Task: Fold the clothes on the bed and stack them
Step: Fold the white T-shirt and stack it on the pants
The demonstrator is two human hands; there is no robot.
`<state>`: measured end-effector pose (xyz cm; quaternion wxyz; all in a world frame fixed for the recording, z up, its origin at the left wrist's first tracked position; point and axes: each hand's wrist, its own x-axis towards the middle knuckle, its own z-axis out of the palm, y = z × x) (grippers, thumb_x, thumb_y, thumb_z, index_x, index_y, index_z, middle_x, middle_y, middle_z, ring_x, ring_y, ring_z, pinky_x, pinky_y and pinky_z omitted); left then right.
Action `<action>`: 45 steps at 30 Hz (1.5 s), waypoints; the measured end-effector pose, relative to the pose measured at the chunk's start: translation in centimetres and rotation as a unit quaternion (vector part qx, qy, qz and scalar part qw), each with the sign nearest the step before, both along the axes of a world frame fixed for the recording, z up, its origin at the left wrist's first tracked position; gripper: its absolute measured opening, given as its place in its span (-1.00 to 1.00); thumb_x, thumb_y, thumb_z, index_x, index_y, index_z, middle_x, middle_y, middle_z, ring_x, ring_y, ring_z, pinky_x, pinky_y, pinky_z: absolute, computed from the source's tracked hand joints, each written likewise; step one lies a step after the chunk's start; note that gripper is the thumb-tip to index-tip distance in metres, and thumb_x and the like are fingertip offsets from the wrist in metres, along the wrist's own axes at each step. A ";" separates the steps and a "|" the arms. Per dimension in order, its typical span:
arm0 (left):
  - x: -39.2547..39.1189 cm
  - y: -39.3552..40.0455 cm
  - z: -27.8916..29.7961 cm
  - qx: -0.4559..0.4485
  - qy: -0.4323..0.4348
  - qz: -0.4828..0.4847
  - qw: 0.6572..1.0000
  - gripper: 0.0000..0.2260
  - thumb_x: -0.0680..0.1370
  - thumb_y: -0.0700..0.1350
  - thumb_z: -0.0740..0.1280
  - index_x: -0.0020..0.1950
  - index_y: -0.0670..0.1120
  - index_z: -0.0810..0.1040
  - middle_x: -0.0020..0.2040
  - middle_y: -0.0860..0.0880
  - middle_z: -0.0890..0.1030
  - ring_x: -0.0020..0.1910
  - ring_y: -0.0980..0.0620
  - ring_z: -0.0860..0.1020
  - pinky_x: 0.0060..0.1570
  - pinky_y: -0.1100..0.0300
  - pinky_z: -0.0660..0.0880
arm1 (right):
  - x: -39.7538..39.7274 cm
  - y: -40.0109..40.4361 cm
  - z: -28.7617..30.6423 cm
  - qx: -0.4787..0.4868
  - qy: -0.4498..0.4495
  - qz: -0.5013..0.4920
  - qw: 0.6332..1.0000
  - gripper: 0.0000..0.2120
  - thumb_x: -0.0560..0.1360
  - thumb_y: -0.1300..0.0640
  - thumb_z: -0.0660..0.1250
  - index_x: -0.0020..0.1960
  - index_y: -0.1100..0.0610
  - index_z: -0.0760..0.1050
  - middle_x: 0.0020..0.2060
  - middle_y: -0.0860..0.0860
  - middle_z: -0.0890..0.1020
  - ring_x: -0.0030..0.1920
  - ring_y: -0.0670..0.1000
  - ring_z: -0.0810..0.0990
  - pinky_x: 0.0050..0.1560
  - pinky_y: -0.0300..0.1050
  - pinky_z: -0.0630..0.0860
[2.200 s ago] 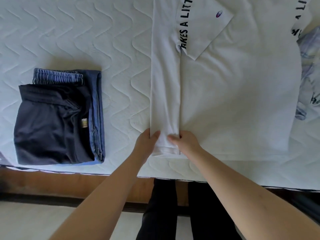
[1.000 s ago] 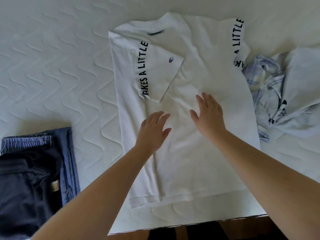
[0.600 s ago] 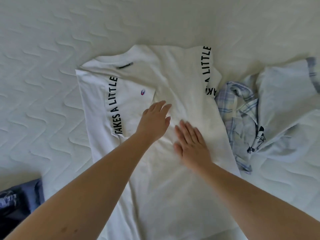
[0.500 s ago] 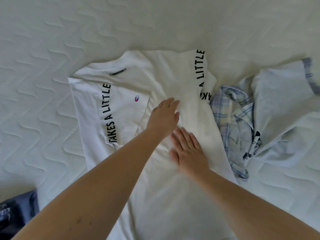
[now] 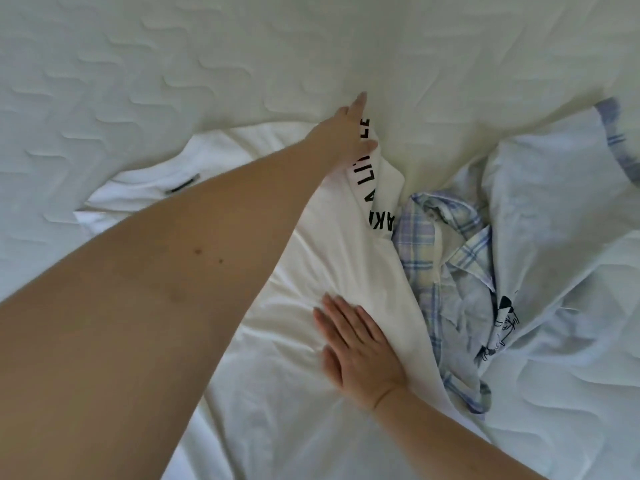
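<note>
The white T-shirt (image 5: 304, 341) lies wrinkled on the quilted mattress (image 5: 173, 64), black lettering along its lifted sleeve. The left hand (image 5: 349, 129) pinches that sleeve; the right hand (image 5: 356, 348) presses flat, fingers straight. A plaid shirt (image 5: 450, 271) lies crumpled beside it.

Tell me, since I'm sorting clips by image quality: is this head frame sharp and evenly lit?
Head view: soft even daylight, no hard shadows or glare, though the white T-shirt nearly blows out. The near left forearm looms large from wide-angle distortion; the left hand at the lettered sleeve is slightly soft. The right hand and plaid shirt look reasonably sharp.
</note>
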<state>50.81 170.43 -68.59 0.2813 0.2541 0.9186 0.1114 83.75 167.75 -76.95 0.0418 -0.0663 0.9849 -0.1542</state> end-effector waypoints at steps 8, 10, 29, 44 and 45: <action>-1.9 -0.6 1.3 -0.050 -0.014 0.009 0.999 -0.59 0.45 0.30 0.37 -0.25 -0.03 0.41 -0.15 -0.15 0.66 -0.37 0.07 0.64 -0.30 0.16 0.47 | -0.1 0.1 0.2 -0.007 -0.025 0.001 1.000 -0.41 0.57 0.00 0.14 0.57 0.08 0.15 0.57 0.01 0.13 0.56 -0.01 0.06 0.51 -0.01 0.11; -1.3 -1.2 2.3 -0.055 -0.043 0.075 0.995 -0.43 0.40 0.52 0.13 -0.29 0.00 0.34 -0.28 -0.09 0.61 -0.42 0.02 0.64 -0.29 0.19 0.46 | -0.1 0.1 0.3 -0.004 -0.031 0.002 1.000 -0.40 0.57 0.01 0.16 0.57 0.08 0.13 0.57 0.01 0.11 0.57 -0.01 0.04 0.52 -0.01 0.09; 5.8 -11.1 3.8 0.083 -0.003 0.096 0.992 -0.85 0.54 -0.21 0.23 -0.04 -0.18 0.60 -0.12 -0.13 0.53 -0.11 -0.09 0.48 -0.17 0.17 0.43 | -4.0 0.6 5.1 -0.151 0.024 -0.100 0.983 -0.66 0.44 0.20 0.26 0.19 0.07 0.56 0.10 -0.03 0.64 0.12 0.04 0.59 0.14 0.02 0.51; 8.2 -14.3 5.9 0.343 -0.120 0.210 0.908 -0.67 0.54 -0.31 0.26 0.09 0.05 0.67 0.06 0.27 0.62 0.00 0.37 0.56 0.02 0.51 0.40 | -20.4 9.9 8.2 -0.192 -0.243 -0.191 0.932 -0.54 0.44 -0.09 0.45 0.28 0.06 0.51 -0.24 -0.08 0.54 -0.19 -0.02 0.54 -0.24 -0.19 0.39; 8.3 -14.6 5.9 0.352 -0.145 0.225 0.897 -0.68 0.53 -0.29 0.25 0.03 0.08 0.68 0.07 0.28 0.62 0.03 0.33 0.57 0.06 0.46 0.42 | -20.1 9.8 8.6 -0.181 -0.235 -0.177 0.938 -0.73 0.45 -0.06 0.45 0.06 0.07 0.59 -0.36 -0.08 0.47 -0.31 -0.02 0.47 -0.36 -0.22 0.30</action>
